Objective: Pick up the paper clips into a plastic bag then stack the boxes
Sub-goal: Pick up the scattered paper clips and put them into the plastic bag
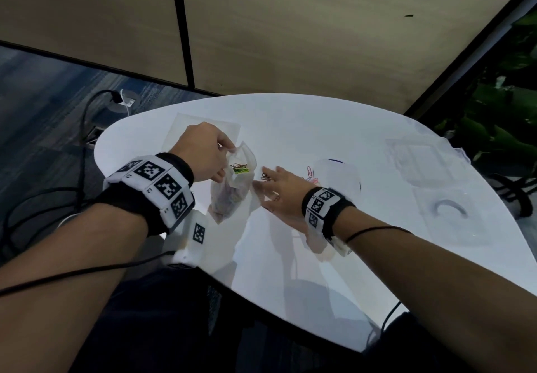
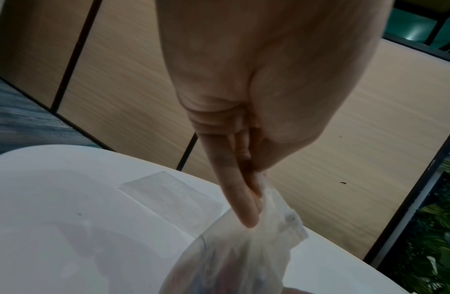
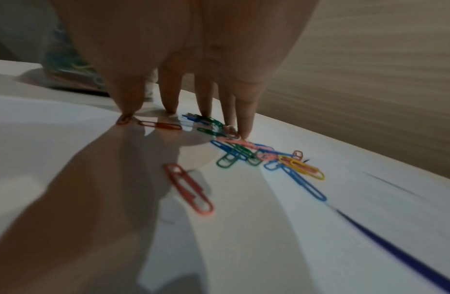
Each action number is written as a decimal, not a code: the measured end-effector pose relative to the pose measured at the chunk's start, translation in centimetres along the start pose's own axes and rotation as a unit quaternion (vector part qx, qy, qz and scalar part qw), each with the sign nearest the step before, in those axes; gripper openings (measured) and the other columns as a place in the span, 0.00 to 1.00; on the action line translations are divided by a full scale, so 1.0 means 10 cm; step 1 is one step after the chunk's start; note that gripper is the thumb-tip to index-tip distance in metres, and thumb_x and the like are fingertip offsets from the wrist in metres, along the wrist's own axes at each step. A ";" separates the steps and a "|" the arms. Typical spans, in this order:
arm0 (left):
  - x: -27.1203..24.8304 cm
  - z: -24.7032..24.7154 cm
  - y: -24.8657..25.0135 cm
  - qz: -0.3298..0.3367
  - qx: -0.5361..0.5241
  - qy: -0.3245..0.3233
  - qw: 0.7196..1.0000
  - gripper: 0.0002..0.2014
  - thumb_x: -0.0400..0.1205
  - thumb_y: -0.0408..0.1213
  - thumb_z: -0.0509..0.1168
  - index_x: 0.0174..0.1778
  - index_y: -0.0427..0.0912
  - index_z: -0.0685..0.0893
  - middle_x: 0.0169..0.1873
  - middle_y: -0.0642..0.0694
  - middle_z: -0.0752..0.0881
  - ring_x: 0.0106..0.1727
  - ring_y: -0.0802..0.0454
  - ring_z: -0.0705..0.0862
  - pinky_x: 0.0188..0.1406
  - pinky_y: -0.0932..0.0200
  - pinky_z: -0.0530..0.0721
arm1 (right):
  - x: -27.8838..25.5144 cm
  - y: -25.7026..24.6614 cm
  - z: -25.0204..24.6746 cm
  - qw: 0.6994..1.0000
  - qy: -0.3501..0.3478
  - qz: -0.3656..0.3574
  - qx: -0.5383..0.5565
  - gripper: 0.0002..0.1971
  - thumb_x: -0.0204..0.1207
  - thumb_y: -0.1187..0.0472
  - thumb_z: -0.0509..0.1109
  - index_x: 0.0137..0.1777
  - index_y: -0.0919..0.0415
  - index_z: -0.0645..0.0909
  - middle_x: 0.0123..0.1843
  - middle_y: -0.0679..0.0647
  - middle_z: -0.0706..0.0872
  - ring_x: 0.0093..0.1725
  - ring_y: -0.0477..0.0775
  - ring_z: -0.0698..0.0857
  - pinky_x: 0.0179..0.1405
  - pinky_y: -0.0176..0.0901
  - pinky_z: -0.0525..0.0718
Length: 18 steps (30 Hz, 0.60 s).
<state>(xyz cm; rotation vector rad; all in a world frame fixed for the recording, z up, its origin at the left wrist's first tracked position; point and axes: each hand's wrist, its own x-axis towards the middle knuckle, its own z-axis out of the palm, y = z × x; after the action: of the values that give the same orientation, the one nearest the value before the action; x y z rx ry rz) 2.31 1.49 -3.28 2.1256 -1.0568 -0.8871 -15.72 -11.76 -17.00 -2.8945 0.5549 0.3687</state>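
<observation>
My left hand (image 1: 203, 151) pinches the rim of a clear plastic bag (image 1: 232, 186) and holds it up over the white table (image 1: 290, 256); coloured paper clips (image 1: 239, 167) show inside it. In the left wrist view the thumb and fingers (image 2: 244, 202) pinch the bag's edge (image 2: 276, 228). My right hand (image 1: 273, 189) lies spread just right of the bag, straight fingertips (image 3: 246, 127) down on the table among loose coloured paper clips (image 3: 246, 151). A red clip (image 3: 188, 189) lies apart, nearer the wrist. Clear plastic boxes (image 1: 421, 160) sit at the far right.
A flat clear sheet or lid (image 1: 200, 131) lies behind my left hand. A second clear box (image 1: 453, 218) with a ring inside sits near the table's right edge. Cables (image 1: 87, 116) run over the carpet at left. Plants (image 1: 508, 111) stand beyond the right edge.
</observation>
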 end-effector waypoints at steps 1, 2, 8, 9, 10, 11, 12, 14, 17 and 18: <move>0.00 0.00 0.00 -0.001 0.001 -0.001 1.000 0.12 0.87 0.28 0.59 0.55 0.36 0.88 0.34 0.33 0.90 0.30 0.41 0.91 0.32 0.55 0.93 | -0.05 -0.02 -0.02 0.999 0.021 -0.027 0.011 0.22 0.78 0.51 0.66 0.72 0.51 0.75 0.67 0.58 0.77 0.60 0.63 0.77 0.60 0.54 0.79; -0.01 0.00 0.00 -0.002 0.002 -0.002 1.000 0.12 0.87 0.28 0.59 0.55 0.36 0.88 0.34 0.33 0.90 0.29 0.42 0.90 0.30 0.57 0.92 | -0.09 -0.03 -0.02 0.997 0.052 -0.051 0.024 0.16 0.79 0.55 0.66 0.65 0.55 0.81 0.60 0.58 0.81 0.55 0.63 0.80 0.52 0.50 0.81; -0.01 0.00 0.01 -0.005 0.006 -0.010 1.000 0.11 0.87 0.29 0.59 0.55 0.38 0.88 0.36 0.33 0.90 0.29 0.44 0.89 0.33 0.55 0.92 | -0.15 0.01 -0.10 0.998 0.043 0.043 -0.011 0.10 0.75 0.66 0.64 0.40 0.60 0.88 0.47 0.55 0.86 0.45 0.61 0.86 0.44 0.48 0.85; -0.01 0.00 0.01 -0.005 0.006 -0.010 1.000 0.12 0.87 0.29 0.59 0.55 0.37 0.88 0.36 0.33 0.90 0.29 0.43 0.89 0.33 0.54 0.92 | -0.14 0.04 -0.15 0.997 0.031 0.071 -0.006 0.10 0.73 0.68 0.65 0.41 0.59 0.89 0.47 0.55 0.87 0.46 0.61 0.87 0.46 0.48 0.86; -0.01 0.01 0.01 -0.004 0.007 -0.012 1.000 0.12 0.87 0.29 0.59 0.55 0.37 0.88 0.36 0.33 0.90 0.30 0.43 0.89 0.34 0.53 0.92 | -0.14 0.07 -0.20 0.994 0.029 0.106 0.019 0.10 0.72 0.68 0.66 0.42 0.59 0.90 0.47 0.55 0.89 0.47 0.59 0.88 0.49 0.47 0.87; -0.01 0.01 0.01 -0.002 0.009 -0.014 1.000 0.11 0.87 0.29 0.59 0.54 0.38 0.88 0.37 0.34 0.90 0.30 0.43 0.89 0.35 0.52 0.93 | -0.15 0.10 -0.25 0.986 0.038 0.148 0.064 0.10 0.73 0.67 0.68 0.43 0.58 0.91 0.47 0.54 0.91 0.48 0.57 0.88 0.52 0.45 0.87; -0.02 0.02 0.01 -0.001 0.010 -0.016 1.000 0.11 0.87 0.28 0.59 0.54 0.38 0.88 0.36 0.35 0.89 0.30 0.43 0.89 0.36 0.52 0.93 | -0.17 0.14 -0.28 0.972 0.060 0.192 0.120 0.09 0.73 0.66 0.71 0.44 0.58 0.93 0.46 0.53 0.92 0.47 0.53 0.88 0.54 0.42 0.86; -0.01 0.03 0.02 0.001 0.010 -0.020 1.000 0.11 0.87 0.28 0.59 0.54 0.39 0.87 0.36 0.36 0.89 0.30 0.44 0.89 0.37 0.51 0.93 | -0.20 0.23 -0.35 0.918 0.114 0.281 0.255 0.05 0.70 0.65 0.77 0.43 0.58 0.93 0.43 0.53 0.93 0.43 0.49 0.89 0.52 0.36 0.86; -0.01 0.03 0.04 0.003 0.014 -0.025 1.000 0.11 0.87 0.27 0.60 0.54 0.40 0.87 0.35 0.36 0.89 0.28 0.45 0.89 0.36 0.52 0.93 | -0.24 0.20 -0.55 0.771 0.173 0.331 0.516 0.06 0.66 0.68 0.82 0.43 0.64 0.92 0.40 0.60 0.93 0.41 0.57 0.92 0.47 0.39 0.90; -0.01 0.03 0.04 0.002 0.014 -0.027 1.000 0.11 0.86 0.26 0.60 0.54 0.41 0.87 0.35 0.36 0.89 0.28 0.45 0.89 0.36 0.52 0.93 | -0.24 0.14 -0.66 0.722 0.187 0.312 0.588 0.07 0.66 0.71 0.81 0.45 0.68 0.91 0.40 0.62 0.92 0.41 0.59 0.91 0.45 0.39 0.91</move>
<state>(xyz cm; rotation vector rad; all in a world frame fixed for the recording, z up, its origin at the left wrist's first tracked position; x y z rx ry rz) 1.83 1.31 -3.17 2.1327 -1.1076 -0.9371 -17.04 -13.63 -10.25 -1.4524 1.2398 -0.4131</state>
